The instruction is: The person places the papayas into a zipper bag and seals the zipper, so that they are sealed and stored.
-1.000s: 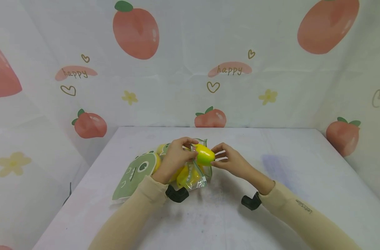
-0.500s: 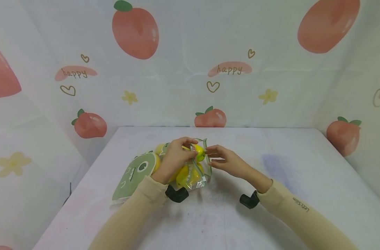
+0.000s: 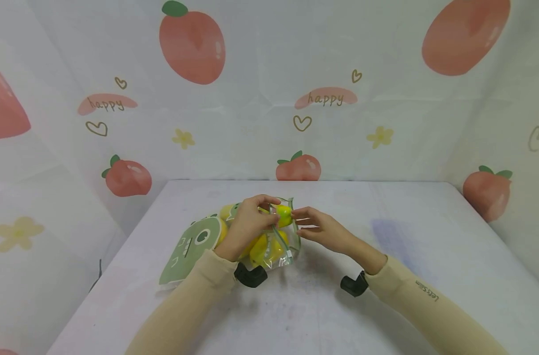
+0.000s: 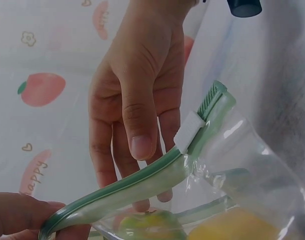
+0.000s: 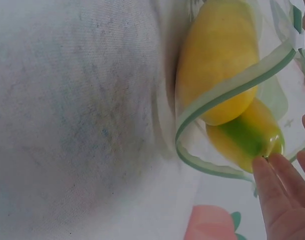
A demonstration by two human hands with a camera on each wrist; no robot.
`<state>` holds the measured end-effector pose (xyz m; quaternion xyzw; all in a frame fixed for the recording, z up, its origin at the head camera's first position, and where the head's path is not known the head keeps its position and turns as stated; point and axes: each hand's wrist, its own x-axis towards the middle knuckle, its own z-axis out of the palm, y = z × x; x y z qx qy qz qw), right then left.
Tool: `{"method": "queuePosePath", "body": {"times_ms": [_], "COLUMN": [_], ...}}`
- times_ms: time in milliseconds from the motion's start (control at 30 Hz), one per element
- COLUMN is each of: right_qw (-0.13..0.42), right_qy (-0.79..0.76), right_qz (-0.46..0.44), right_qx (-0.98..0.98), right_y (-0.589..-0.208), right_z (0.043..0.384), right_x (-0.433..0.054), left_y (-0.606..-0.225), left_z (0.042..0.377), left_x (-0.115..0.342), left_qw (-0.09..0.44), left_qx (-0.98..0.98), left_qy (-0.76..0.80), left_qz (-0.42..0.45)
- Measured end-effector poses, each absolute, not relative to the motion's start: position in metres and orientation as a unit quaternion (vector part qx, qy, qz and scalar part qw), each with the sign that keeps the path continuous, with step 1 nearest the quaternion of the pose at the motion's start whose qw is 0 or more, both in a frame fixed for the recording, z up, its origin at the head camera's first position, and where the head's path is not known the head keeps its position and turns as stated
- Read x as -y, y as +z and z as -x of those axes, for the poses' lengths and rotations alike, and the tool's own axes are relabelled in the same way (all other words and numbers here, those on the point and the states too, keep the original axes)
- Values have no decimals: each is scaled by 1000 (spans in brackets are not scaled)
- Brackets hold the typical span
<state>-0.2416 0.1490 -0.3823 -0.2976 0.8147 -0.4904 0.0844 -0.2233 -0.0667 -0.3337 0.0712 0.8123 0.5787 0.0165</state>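
A clear zip bag (image 3: 178,261) with a green cartoon face lies on the table, its green-edged mouth turned right. My left hand (image 3: 251,222) pinches the upper rim of that mouth, holding it apart. In the left wrist view, a white slider (image 4: 190,131) sits near one end of the green zip (image 4: 127,182). A glossy yellow-green mango (image 5: 247,135) is in the mouth, beside a larger yellow fruit (image 5: 217,60) in the bag. My right hand (image 3: 320,227) reaches to the mouth with fingers extended, fingertips (image 5: 262,165) at the mango's end. More yellow fruit is partly hidden behind my left hand.
The white tabletop (image 3: 384,305) has a bluish stain (image 3: 395,246) at right. Behind it hangs a white backdrop (image 3: 251,98) printed with peaches. Black wrist mounts (image 3: 250,275) stick out under both wrists, close above the table.
The mango, earlier sticking out of the bag's mouth in my right fingers, has moved left into the opening. My right hand followed it and its fingers straightened. My left hand stayed put.
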Motion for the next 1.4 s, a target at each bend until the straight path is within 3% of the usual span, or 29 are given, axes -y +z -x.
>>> {"method": "queuePosePath", "body": {"times_ms": [1400], "right_qw": [81], "right_qy": [-497], "right_qz": [283], "right_qx": [-816], "right_y": [-381], "right_z": [244], "right_x": [-148], "left_y": [-335], "left_z": [225], "left_x": [68], "left_qw": [25], "left_qx": [-819], "left_qy": [571], "left_qz": [-53]}}
